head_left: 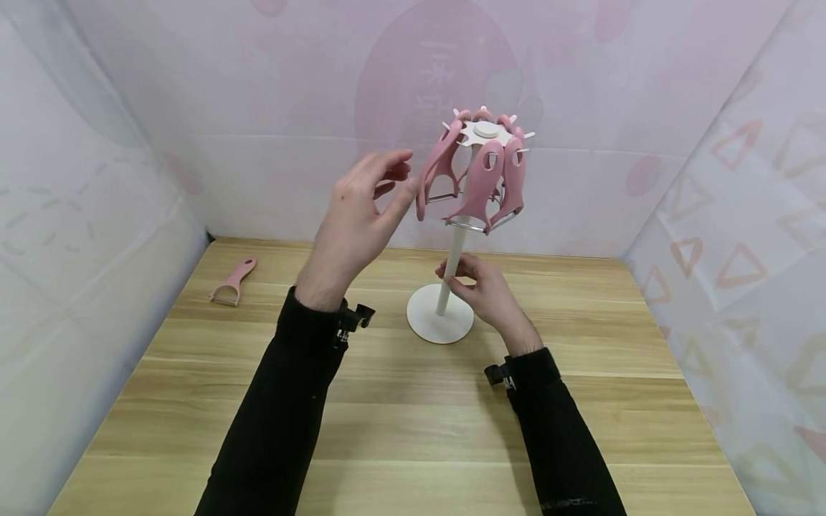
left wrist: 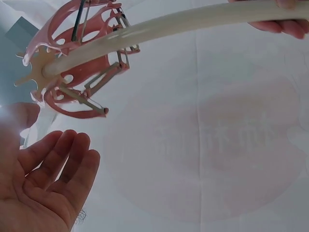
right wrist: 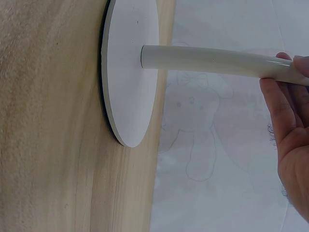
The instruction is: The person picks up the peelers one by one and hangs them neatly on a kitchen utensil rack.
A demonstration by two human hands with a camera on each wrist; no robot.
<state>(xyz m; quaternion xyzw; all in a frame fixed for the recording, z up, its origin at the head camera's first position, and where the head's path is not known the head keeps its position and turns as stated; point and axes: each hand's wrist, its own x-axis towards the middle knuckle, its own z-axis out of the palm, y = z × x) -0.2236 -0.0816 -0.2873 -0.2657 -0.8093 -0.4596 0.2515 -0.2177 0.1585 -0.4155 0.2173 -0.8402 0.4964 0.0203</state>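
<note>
A white display stand (head_left: 455, 252) has a round base on the table and a notched disc at the top. Several pink Y-shaped peelers (head_left: 480, 183) hang from the disc's prongs by the holes in their handles, metal blades at the bottom. My right hand (head_left: 488, 292) grips the pole a little above the base (right wrist: 130, 96), fingers and thumb around it. Just left of the hanging peelers, my left hand (head_left: 361, 215) is raised with nothing in it. Its fingers are relaxed and parted from the thumb; the left wrist view shows the palm (left wrist: 43, 203) beside the peelers.
One more pink peeler (head_left: 241, 272) lies on the wooden table (head_left: 400, 430) at the back left. Behind the stand hangs a pale pink printed backdrop (head_left: 271, 93). Patterned fabric walls (head_left: 729, 251) rise on both sides of the table.
</note>
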